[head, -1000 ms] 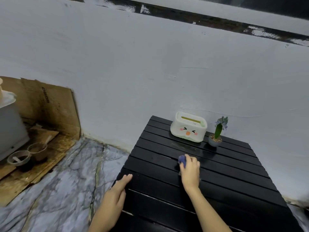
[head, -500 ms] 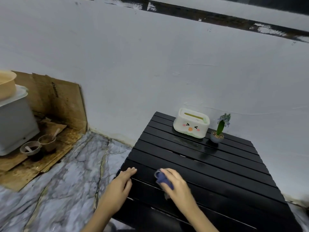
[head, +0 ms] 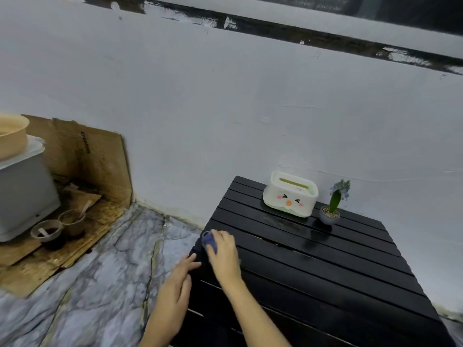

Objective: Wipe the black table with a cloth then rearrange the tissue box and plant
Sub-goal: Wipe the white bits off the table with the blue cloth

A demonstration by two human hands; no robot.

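fingers (head: pixel 220 240) of right hand (head: pixel 225 256) over blue cloth (head: pixel 209 242) on black table (head: pixel 313 266)

Pale painted wall (head: pixel 200 101), grey marbled floor (head: pixel 105 284), stained cardboard (head: pixel 100 156) leaning in corner, dim light

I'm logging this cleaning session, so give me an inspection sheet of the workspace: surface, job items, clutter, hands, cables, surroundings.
Surface: black slatted table, glossy, standing against the wall.
Job's things: white tissue box with a cartoon face and small potted plant in a grey pot, side by side at the far edge; blue cloth at the table's left edge.
Clutter: nothing seen on the table.
Hands: right hand pressing the cloth on the table; left hand open, fingers at the table's left edge.
Cables: nothing seen.
Surroundings: white painted wall; marbled floor; brown cardboard sheets; grey bin; two small cups.
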